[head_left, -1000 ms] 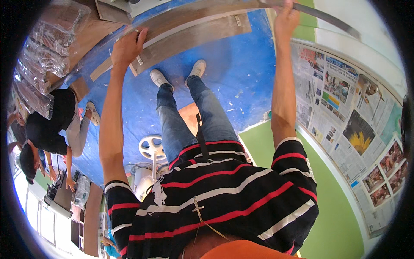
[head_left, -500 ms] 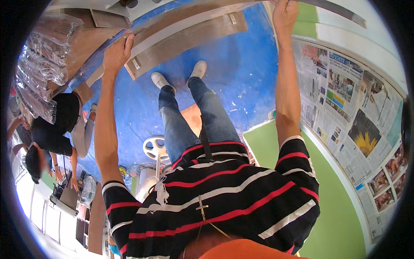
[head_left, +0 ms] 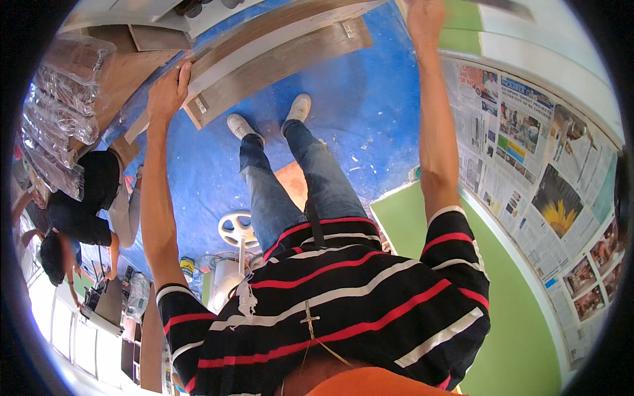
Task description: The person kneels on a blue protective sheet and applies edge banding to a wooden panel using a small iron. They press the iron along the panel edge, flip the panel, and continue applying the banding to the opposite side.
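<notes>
My two arms reach away from me, toward the top of the head view. My left hand [head_left: 168, 94] is closed around the left end of a long brown wooden board [head_left: 264, 32], its thumb up along the edge. At the top rim my right hand [head_left: 424, 25] is partly cut off and a little blurred; its fingers wrap the same board farther right. The board's dark right end [head_left: 507, 8] sticks out past that hand. Below the board, a shorter brown wooden panel [head_left: 290, 74] with small pale labels lies over the blue floor.
Newspaper sheets [head_left: 508, 132] cover the wall at right, above a green surface [head_left: 515, 317]. Plastic-wrapped items [head_left: 63, 105] are stacked at left. A co-worker in black [head_left: 82, 214] bends over there. A cream wheel-shaped base [head_left: 236, 229] stands behind my legs.
The board's right end has moved up and left, partly out of view. My left hand has shifted slightly left and nearer; my right hand has moved a little left and up.
</notes>
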A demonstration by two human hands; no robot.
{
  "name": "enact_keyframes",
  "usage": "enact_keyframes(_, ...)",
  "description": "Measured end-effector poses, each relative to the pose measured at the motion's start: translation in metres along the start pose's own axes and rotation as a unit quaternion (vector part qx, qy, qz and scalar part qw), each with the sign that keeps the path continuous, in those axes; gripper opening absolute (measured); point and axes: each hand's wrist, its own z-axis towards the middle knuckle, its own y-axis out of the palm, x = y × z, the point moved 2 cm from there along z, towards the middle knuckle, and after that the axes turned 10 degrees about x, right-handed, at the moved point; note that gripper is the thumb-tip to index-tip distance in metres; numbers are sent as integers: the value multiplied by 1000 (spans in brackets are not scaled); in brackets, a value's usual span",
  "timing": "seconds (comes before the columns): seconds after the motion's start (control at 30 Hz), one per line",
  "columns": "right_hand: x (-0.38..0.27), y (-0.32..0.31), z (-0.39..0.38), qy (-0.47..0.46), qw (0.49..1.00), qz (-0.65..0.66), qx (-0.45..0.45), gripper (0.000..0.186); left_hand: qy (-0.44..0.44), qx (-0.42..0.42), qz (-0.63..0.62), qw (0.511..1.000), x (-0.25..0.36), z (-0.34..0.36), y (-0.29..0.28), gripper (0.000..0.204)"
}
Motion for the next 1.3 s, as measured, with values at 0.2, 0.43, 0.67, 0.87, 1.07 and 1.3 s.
enact_keyframes(0.2, -8, -4, 10, -14, 997, 79, 11, 53, 19, 2, 8, 1000, 9, -3, -7, 47)
enact_keyframes(0.43, 6, -5, 14, 27, 1000, -3, -5, 52, 35, 12, -23, 999, 9, -6, -6, 48)
enact_keyframes(0.67, 13, 2, 13, 42, 998, 49, 16, 51, 21, -14, -2, 1000, -1, -1, 1, 52)
enact_keyframes(0.87, -13, -2, -4, 42, 995, 87, -16, 48, 10, -1, 20, 1000, 0, -5, -1, 59)
enact_keyframes(1.07, -33, 25, -46, 16, 993, 107, -49, 38, 3, -5, -7, 1000, 4, -7, -3, 66)
enact_keyframes(1.3, -41, 33, -67, -3, 995, 73, -69, 40, 21, 19, -2, 1000, 0, -9, 2, 68)
